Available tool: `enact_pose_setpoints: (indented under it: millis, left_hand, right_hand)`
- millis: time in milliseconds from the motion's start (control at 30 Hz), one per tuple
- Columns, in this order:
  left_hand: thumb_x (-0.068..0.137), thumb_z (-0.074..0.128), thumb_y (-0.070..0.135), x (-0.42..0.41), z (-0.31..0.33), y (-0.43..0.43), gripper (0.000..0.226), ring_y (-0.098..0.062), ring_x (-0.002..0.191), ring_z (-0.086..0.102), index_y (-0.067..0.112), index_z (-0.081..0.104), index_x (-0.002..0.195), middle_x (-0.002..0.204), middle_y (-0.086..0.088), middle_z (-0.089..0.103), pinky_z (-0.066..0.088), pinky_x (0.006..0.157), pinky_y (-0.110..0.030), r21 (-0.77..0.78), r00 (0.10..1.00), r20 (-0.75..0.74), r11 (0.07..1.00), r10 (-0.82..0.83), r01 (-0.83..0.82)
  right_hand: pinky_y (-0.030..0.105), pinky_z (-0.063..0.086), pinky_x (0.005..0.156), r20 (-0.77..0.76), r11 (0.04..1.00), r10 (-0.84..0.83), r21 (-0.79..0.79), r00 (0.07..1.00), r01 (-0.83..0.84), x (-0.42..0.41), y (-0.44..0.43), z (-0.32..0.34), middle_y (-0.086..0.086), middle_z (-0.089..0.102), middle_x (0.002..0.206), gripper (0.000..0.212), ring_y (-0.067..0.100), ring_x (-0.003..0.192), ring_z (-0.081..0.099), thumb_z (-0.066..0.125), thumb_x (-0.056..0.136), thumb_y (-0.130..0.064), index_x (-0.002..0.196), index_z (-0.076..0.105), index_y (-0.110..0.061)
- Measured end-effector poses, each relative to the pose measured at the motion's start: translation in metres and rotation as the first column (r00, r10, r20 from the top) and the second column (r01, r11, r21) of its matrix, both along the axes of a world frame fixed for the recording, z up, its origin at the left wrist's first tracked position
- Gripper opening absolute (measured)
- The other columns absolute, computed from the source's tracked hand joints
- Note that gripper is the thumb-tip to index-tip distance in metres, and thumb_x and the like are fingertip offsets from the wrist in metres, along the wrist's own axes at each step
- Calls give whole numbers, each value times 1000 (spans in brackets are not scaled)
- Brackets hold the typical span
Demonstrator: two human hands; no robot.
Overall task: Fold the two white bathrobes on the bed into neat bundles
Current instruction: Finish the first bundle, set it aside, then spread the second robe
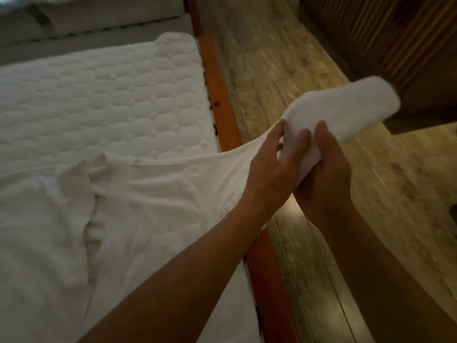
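The left hand (268, 169) reaches out past the side of the bed, back of the hand upward. Its fingers (300, 142) are only slightly bent and a little spread: one digit lies along the far edge of the bathrobe's sleeve (346, 107) and another lies across its near face, so the cloth is held between them. The rest of that hand's fingers are hidden under the fabric. The right hand (324, 177) sits just beside the left and touches it, gripping the same sleeve from below. Its thumb (321, 132) stands up against the near side of the cloth and its fingers are curled round the underside. The sleeve's free end sticks out up and to the right beyond both hands, blurred, above the wooden floor (284, 70). From under the left palm the sleeve runs back taut over the orange-brown bed rail (222, 100) to the body of the white bathrobe (128, 214), which lies spread and wrinkled on the quilted mattress (99, 95). Pillows (99, 16) lie at the far end of the bed, and slatted wooden furniture (395, 33) stands at upper right.
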State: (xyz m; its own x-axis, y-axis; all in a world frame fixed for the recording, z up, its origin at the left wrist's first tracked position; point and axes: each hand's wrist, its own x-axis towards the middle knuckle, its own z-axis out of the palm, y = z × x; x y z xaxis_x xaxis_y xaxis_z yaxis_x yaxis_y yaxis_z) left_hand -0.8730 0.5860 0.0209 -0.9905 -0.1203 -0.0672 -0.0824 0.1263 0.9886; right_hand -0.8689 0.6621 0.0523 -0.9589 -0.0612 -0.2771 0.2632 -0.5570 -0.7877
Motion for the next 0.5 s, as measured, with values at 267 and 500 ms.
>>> enact_pose_setpoints:
  millis: [267, 500]
  left_hand:
    - [99, 34, 62, 89, 58, -193, 64, -31, 132, 55, 20, 53, 144, 141, -14, 60, 37, 115, -54, 677, 948, 23, 693, 317, -248]
    - [99, 26, 65, 228, -28, -394, 69, -34, 109, 68, 14, 64, 125, 135, -18, 64, 46, 95, -49, 732, 729, 466, 245, 500, -636]
  right_hand:
    - [39, 38, 118, -350, 730, 556, 640, 754, -241, 81, -195, 26, -4, 44, 155, 69, 6, 142, 42, 48, 98, -59, 156, 30, -26]
    - [57, -16, 120, 113, -127, 955, 991, 274, 32, 171, -366, -64, 1, -17, 169, 88, 20, 153, -23, 10, 89, -84, 160, -5, -35]
